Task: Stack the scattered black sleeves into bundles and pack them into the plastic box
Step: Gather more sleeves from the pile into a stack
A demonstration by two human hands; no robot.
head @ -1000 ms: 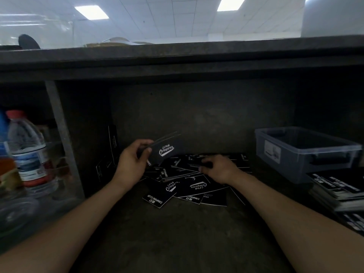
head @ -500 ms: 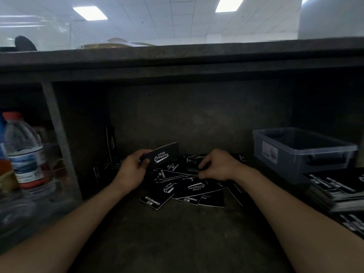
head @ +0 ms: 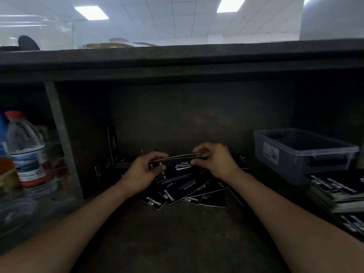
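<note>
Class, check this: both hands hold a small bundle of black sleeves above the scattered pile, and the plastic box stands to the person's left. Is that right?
One detail is wrong: the plastic box stands to the person's right, not the left, as the head view shows. The rest holds: the left hand and right hand hold the bundle above the scattered pile.

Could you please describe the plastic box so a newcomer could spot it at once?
Under the dark counter is a shelf; look to its right. There the plastic box stands behind a stack of black sleeves. Unlike those flat sleeves, it is a translucent bluish tub with a white label on its side.
</note>
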